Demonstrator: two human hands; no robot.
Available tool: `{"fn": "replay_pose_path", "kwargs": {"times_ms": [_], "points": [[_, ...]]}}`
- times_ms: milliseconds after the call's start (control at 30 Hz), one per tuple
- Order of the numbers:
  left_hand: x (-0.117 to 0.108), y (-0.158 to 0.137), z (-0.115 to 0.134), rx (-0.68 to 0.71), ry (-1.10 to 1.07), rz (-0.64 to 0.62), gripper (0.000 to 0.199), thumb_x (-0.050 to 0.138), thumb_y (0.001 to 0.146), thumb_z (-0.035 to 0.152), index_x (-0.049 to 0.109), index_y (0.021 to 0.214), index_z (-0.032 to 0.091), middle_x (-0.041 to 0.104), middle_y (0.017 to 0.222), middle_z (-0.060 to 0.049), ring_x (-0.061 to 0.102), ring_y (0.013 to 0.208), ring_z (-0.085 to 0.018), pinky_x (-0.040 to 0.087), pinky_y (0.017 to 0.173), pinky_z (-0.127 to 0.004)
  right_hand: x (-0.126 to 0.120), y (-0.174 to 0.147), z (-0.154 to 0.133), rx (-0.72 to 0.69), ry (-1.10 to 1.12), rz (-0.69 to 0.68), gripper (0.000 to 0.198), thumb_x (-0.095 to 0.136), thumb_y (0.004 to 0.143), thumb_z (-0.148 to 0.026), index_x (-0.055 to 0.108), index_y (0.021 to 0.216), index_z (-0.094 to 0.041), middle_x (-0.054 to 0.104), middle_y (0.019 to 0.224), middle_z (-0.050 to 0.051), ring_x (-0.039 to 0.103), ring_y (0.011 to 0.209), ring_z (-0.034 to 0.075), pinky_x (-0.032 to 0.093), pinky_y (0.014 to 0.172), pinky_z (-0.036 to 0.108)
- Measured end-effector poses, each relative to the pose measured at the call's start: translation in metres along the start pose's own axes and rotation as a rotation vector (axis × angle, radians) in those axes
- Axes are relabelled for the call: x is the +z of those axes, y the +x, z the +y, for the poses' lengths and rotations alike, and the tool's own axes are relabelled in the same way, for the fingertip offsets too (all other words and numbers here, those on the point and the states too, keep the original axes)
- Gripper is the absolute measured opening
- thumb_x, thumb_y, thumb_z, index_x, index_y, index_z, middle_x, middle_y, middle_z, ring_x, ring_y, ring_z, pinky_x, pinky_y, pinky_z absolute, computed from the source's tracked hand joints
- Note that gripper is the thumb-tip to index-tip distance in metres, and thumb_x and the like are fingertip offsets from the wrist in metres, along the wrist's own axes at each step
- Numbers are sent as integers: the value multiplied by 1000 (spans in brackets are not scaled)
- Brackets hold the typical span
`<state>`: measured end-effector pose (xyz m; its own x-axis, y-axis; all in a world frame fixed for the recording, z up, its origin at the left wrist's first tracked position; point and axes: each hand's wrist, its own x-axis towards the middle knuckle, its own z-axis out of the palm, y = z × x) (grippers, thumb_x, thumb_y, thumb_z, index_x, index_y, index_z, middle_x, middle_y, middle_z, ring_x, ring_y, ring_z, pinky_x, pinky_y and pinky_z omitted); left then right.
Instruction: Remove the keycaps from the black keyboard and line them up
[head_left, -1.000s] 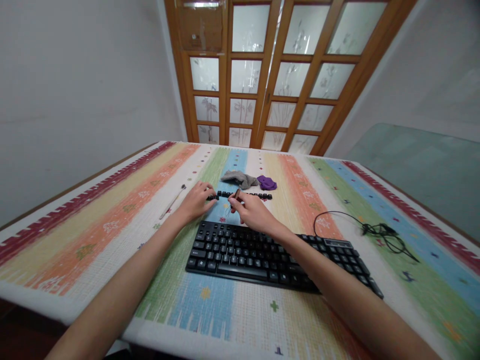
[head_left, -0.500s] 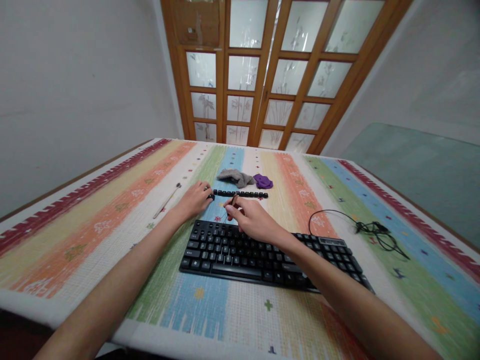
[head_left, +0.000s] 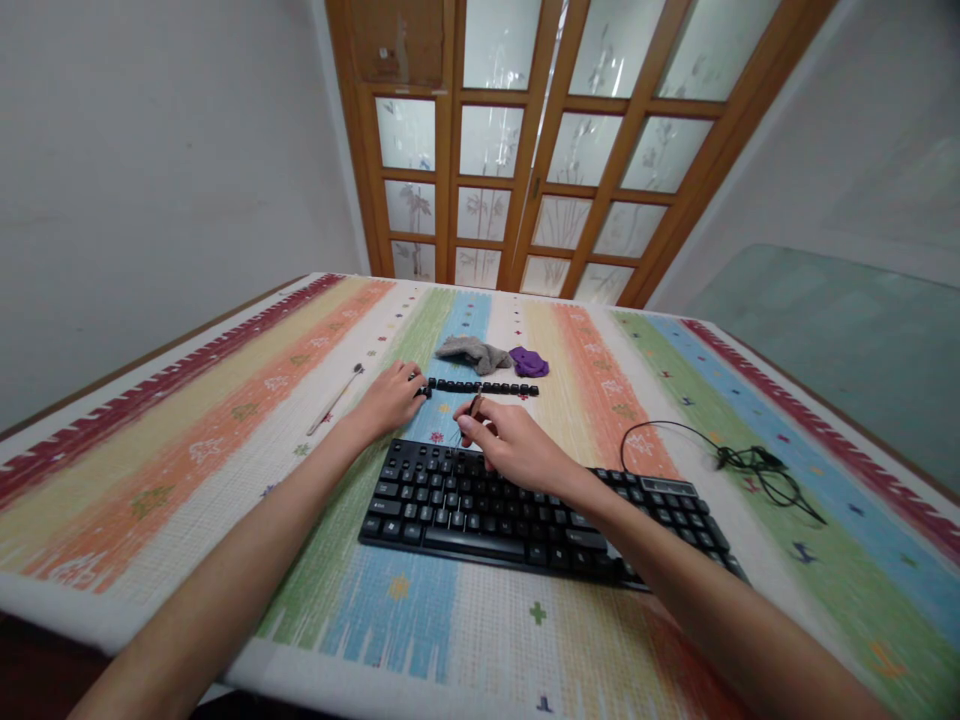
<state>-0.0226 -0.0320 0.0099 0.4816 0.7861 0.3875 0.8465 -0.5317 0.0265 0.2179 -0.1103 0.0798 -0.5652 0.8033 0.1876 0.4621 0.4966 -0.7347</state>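
Note:
A black keyboard (head_left: 474,543) lies across the near middle of the striped cloth. Behind it runs a row of loose black keycaps (head_left: 487,387). My left hand (head_left: 394,398) rests on the cloth at the row's left end, its fingers closed about a keycap (head_left: 426,389) there. Over the keyboard's upper edge, my right hand (head_left: 510,440) pinches a wire keycap puller (head_left: 475,403). Its thin wires point down toward the top rows of keys. My right hand and forearm hide part of the keyboard.
Behind the keycaps lie a grey cloth (head_left: 472,353) and a purple cloth (head_left: 529,362). A slim brush (head_left: 335,400) lies left of my left hand. The keyboard's coiled cable (head_left: 757,465) is at the right. A wood-framed glass door (head_left: 525,185) stands beyond the table.
My right hand has shifted slightly right and down with the puller. My left hand stays at the end of the row. The view has moved slightly.

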Motion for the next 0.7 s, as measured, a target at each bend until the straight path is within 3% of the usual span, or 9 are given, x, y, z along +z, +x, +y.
{"fn": "replay_pose_path", "kwargs": {"times_ms": [300,500,700], "points": [[-12,-3,7,35,10,39,18,53,89,19,64,103,15,59,109,-12,52,100,-28,46,91,-45,4,-11,2,60,213,-92,23,48,98,-33,62,97,-15,70,86,4,55,46,8,46,51,24],[-25,-19,22,112,-124,88,20,49,89,12,64,101,18,60,105,-9,53,100,-25,46,93,-42,15,-14,1,47,151,-67,22,54,95,-32,66,93,-14,72,89,6,58,49,8,48,54,24],[-19,-28,35,164,-232,68,19,50,87,10,66,94,18,60,91,-7,55,91,-22,47,83,-36,25,-2,15,202,404,-151,22,50,97,-31,61,100,-13,73,88,9,59,45,8,40,39,20]]}}
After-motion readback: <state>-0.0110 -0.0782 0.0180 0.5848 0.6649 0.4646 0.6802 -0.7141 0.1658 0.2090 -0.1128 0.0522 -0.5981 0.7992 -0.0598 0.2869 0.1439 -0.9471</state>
